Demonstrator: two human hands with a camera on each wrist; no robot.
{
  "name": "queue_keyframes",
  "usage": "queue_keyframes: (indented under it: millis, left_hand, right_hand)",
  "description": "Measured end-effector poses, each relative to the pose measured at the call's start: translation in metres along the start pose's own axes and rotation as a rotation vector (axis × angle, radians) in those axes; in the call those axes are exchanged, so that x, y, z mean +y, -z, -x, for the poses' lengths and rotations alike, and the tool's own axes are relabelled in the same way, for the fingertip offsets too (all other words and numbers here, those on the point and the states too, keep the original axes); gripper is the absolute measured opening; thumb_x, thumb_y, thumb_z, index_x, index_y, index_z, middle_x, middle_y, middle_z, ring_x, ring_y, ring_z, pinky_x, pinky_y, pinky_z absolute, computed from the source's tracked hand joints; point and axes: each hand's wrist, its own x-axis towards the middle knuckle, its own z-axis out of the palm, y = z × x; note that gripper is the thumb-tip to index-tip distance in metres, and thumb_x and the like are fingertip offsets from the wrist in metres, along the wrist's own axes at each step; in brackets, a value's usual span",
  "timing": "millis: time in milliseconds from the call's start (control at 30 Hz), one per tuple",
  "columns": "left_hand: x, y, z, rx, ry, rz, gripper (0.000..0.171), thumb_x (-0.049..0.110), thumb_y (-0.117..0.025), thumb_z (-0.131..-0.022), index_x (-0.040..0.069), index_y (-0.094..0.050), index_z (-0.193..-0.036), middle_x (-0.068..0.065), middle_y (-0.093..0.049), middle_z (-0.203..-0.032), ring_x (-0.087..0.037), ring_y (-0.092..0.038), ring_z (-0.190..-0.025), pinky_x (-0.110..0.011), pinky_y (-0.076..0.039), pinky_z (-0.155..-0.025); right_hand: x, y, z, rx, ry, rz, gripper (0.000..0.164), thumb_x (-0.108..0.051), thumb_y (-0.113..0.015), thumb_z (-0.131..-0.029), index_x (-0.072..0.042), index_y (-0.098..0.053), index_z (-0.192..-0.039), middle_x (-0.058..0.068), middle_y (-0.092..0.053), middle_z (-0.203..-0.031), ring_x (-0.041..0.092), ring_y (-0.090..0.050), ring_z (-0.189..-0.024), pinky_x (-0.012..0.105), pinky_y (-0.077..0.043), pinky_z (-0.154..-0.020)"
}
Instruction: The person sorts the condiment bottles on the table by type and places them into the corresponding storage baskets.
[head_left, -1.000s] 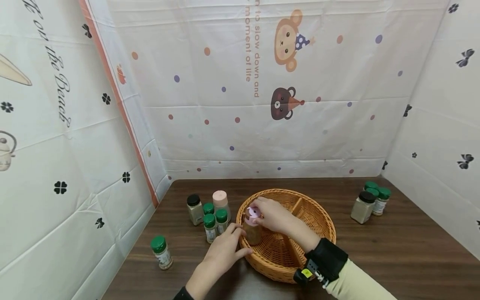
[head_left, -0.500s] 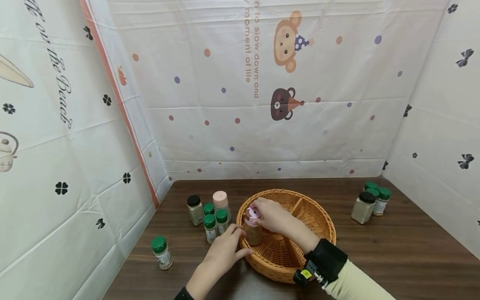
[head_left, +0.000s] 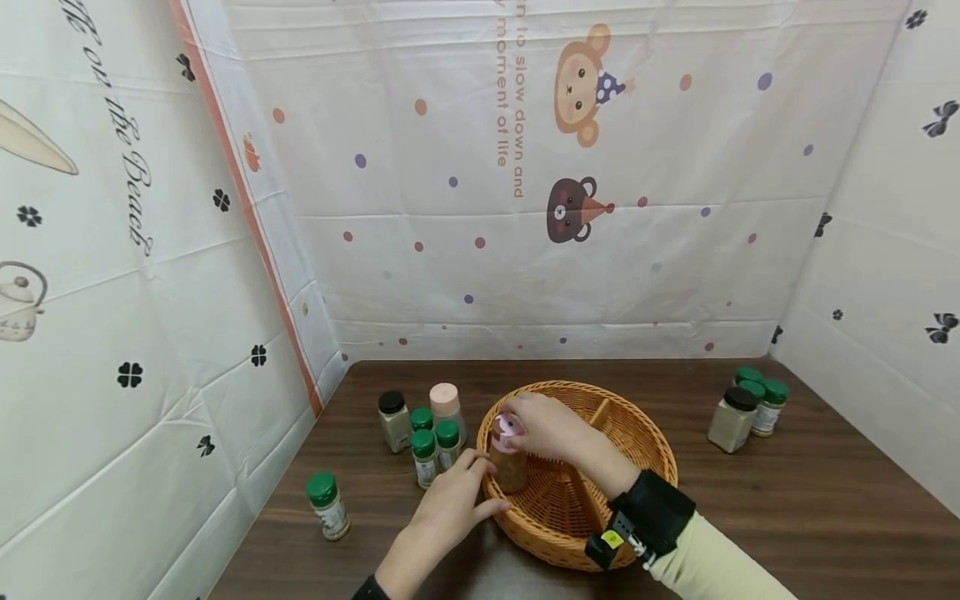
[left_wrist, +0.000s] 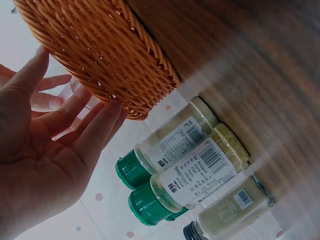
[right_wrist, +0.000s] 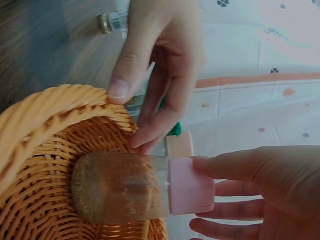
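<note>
A round wicker basket (head_left: 637, 454) with dividers sits on the dark wooden table. A clear jar (head_left: 510, 467) of brown spice with a pink cap (head_left: 507, 425) stands upright in its left compartment. My right hand (head_left: 528, 423) holds the pink cap (right_wrist: 187, 185) with its fingertips (right_wrist: 220, 167). My left hand (head_left: 468, 487) rests on the basket's left side. Its fingers (left_wrist: 95, 135) lie straight against the outer weave (left_wrist: 100, 55) and its thumb (right_wrist: 122, 85) sits on the rim (right_wrist: 60, 100).
Left of the basket stand a black-capped jar (head_left: 392, 421), a pink-capped jar (head_left: 446, 407) and green-capped jars (head_left: 435, 450). One green-capped jar (head_left: 326, 504) stands alone nearer the front left. More jars (head_left: 750, 408) stand at the back right. Printed sheets wall in three sides.
</note>
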Motion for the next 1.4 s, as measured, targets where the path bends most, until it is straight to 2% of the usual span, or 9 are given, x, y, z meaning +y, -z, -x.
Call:
queue_keyframes:
  millis: [267,367,533,700,967,1167,1300,1400]
  left_hand:
    - [-0.001,0.001,0.002,-0.010,0.019,-0.013,0.043,0.040,-0.076,-0.087,0.011,-0.066,-0.117,-0.006,-0.058,-0.127,-0.023,-0.068,-0.098,-0.034,-0.058,-0.078]
    - [-0.001,0.002,0.002,-0.023,0.033,-0.012,0.044,0.041,-0.075,-0.087,0.011,-0.065,-0.117,-0.006,-0.058,-0.127,-0.023,-0.068,-0.097,-0.034,-0.058,-0.077]
    - [-0.002,0.003,0.004,-0.033,0.048,-0.011,0.045,0.043,-0.075,-0.086,0.012,-0.065,-0.117,-0.006,-0.058,-0.126,-0.022,-0.068,-0.096,-0.033,-0.058,-0.075]
    - [-0.004,0.003,0.004,-0.043,0.055,-0.012,0.044,0.042,-0.075,-0.087,0.012,-0.065,-0.117,-0.006,-0.058,-0.125,-0.022,-0.068,-0.095,-0.033,-0.057,-0.074]
    - [-0.004,0.003,0.004,-0.056,0.062,-0.011,0.045,0.044,-0.074,-0.087,0.012,-0.065,-0.118,-0.006,-0.058,-0.124,-0.020,-0.067,-0.092,-0.031,-0.057,-0.072]
    - [-0.001,0.004,0.003,-0.041,0.039,-0.057,0.045,0.046,-0.073,-0.087,0.012,-0.065,-0.116,-0.004,-0.059,-0.120,-0.016,-0.065,-0.088,-0.028,-0.056,-0.070]
    - [0.002,0.003,0.001,-0.037,0.017,-0.078,0.045,0.048,-0.071,-0.088,0.013,-0.064,-0.115,-0.004,-0.058,-0.117,-0.014,-0.063,-0.086,-0.026,-0.055,-0.069]
    - [0.004,0.001,-0.001,-0.040,0.016,-0.076,0.046,0.049,-0.070,-0.088,0.013,-0.064,-0.116,-0.004,-0.058,-0.117,-0.015,-0.064,-0.087,-0.027,-0.055,-0.070]
  right_hand:
    - [-0.003,0.009,-0.009,-0.008,0.009,-0.046,0.037,-0.025,-0.074,-0.091,-0.007,-0.066,-0.122,0.010,-0.069,-0.112,0.021,-0.065,-0.097,0.040,-0.055,-0.082]
    - [-0.006,0.011,-0.013,-0.011,0.005,-0.073,0.038,-0.028,-0.074,-0.091,-0.009,-0.066,-0.123,0.008,-0.069,-0.113,0.023,-0.065,-0.101,0.040,-0.054,-0.083]
    - [-0.011,0.015,-0.024,-0.008,0.013,-0.063,0.036,-0.030,-0.075,-0.090,-0.012,-0.067,-0.121,0.007,-0.068,-0.116,0.024,-0.064,-0.107,0.040,-0.054,-0.087]
    - [-0.018,0.018,-0.035,-0.014,0.007,-0.067,0.039,-0.032,-0.075,-0.090,-0.011,-0.066,-0.121,0.008,-0.068,-0.113,0.022,-0.064,-0.103,0.039,-0.054,-0.083]
    - [-0.024,0.013,-0.054,-0.018,0.016,-0.067,0.039,-0.034,-0.075,-0.090,-0.013,-0.066,-0.121,0.006,-0.067,-0.111,0.021,-0.063,-0.105,0.039,-0.053,-0.087]
    - [-0.034,0.006,-0.067,-0.027,0.036,-0.084,0.039,-0.032,-0.074,-0.091,-0.010,-0.066,-0.122,0.008,-0.068,-0.111,0.022,-0.063,-0.103,0.040,-0.053,-0.087]
    - [-0.038,0.003,-0.075,-0.029,0.035,-0.085,0.038,-0.031,-0.073,-0.092,-0.008,-0.066,-0.122,0.009,-0.068,-0.108,0.020,-0.062,-0.095,0.037,-0.053,-0.081]
    - [-0.039,0.000,-0.081,-0.030,0.030,-0.073,0.036,-0.029,-0.073,-0.092,-0.008,-0.067,-0.121,0.007,-0.067,-0.100,0.017,-0.059,-0.084,0.033,-0.050,-0.074]
